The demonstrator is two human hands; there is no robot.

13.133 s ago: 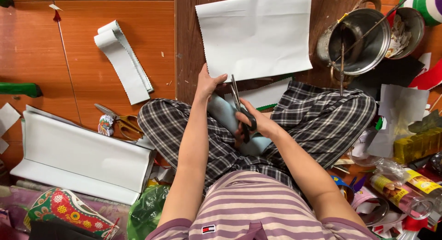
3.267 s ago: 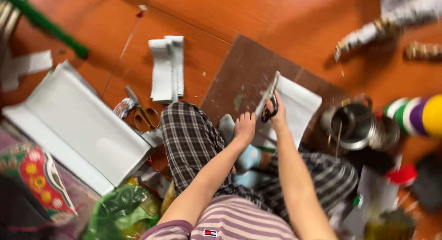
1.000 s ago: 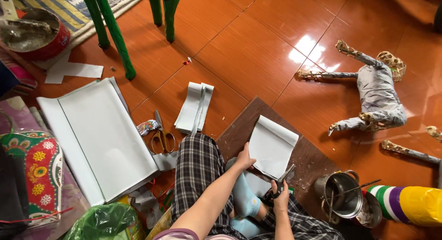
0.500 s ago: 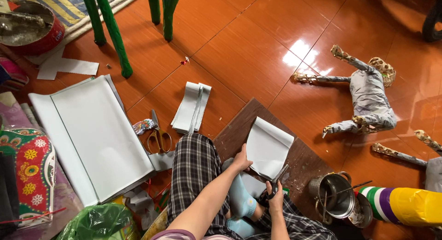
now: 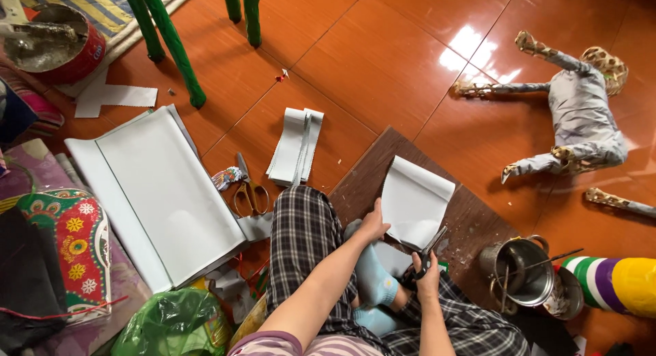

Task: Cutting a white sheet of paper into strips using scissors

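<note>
Bright, even daylight — white glare on the glossy floor tiles (image 5: pixel 471 45) (upper right), soft shadows, sharp focus

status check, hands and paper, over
Left hand holds white sheet by its edge. Right hand grips scissors, blades at the sheet's lower corner. Metal pot sits close on the right.

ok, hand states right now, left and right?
Left hand: gripping the white paper sheet at its edge.
Right hand: closed on scissors, cutting the sheet.
</note>
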